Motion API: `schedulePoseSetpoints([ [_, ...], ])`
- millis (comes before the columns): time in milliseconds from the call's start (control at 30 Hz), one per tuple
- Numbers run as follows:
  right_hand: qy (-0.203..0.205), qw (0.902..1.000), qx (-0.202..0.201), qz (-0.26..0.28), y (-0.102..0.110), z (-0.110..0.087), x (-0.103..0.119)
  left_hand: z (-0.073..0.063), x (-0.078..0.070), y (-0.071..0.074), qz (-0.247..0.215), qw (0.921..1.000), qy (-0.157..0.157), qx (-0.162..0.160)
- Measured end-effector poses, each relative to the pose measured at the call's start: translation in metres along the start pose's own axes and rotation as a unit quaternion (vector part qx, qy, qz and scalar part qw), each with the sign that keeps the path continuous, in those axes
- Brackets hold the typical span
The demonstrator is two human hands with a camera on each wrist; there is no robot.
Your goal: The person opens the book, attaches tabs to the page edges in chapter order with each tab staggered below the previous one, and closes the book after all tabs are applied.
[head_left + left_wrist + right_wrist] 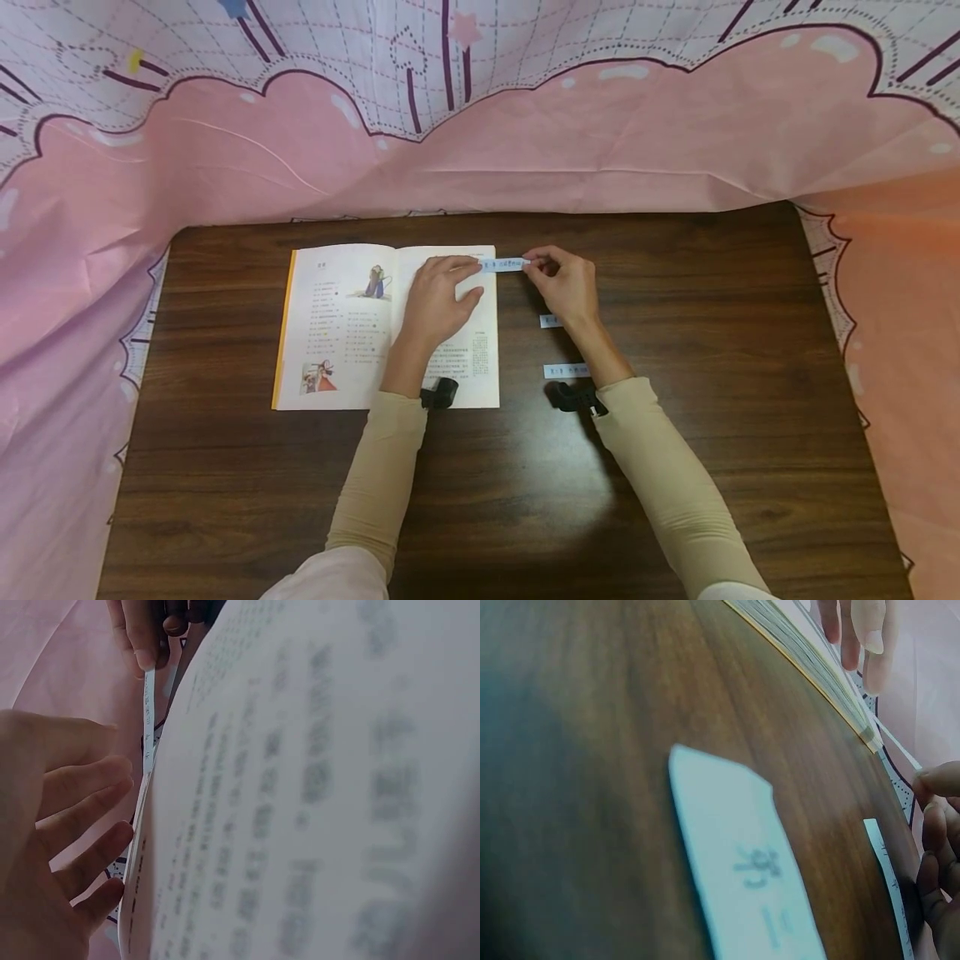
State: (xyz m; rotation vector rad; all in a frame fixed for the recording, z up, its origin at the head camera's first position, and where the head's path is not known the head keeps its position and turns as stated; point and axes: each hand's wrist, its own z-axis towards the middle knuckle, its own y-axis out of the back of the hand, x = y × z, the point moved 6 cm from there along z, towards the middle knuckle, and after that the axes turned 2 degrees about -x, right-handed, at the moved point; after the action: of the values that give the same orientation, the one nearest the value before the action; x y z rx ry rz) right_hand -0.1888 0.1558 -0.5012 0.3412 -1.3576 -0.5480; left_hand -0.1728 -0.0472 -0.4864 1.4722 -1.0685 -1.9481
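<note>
An open book [303, 333] with printed text and small colored drawings lies on the table. My left hand [437, 304] is over its right page, fingers extended toward the page's upper right edge; in the left wrist view those fingers [82, 780] are spread loosely beside the page edge. A narrow pale-blue paper strip [501, 265] with handwriting sticks out from that edge. Its right end is pinched between thumb and fingertips of my right hand [566, 283]. In the left wrist view, the strip [148, 720] runs from the right fingertips down to the page edge.
Two more handwritten strips lie right of the book: one [550, 322] partly hidden by the right hand, another [564, 371] near the right wrist's black camera [573, 397]. Dark wood table [495, 500] lies beneath. Pink patterned cloth [525, 142] hangs behind and at both sides.
</note>
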Motion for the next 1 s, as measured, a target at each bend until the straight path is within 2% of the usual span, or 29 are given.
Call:
schedulePoseSetpoints([
  [167,-0.001,1.0,0.002,-0.004,-0.001,0.0,0.0,-0.001,-0.001,-0.003,0.014,0.9998,-0.012,0.009],
  [667,0.005,1.0,0.004,-0.007,-0.004,0.001,-0.001,-0.001,0.001,-0.011,0.05,0.9981,-0.002,0.036],
  [1000,0.005,1.0,-0.002,-0.007,-0.003,0.001,-0.001,-0.001,-0.001,-0.012,0.057,0.9973,-0.014,0.043],
])
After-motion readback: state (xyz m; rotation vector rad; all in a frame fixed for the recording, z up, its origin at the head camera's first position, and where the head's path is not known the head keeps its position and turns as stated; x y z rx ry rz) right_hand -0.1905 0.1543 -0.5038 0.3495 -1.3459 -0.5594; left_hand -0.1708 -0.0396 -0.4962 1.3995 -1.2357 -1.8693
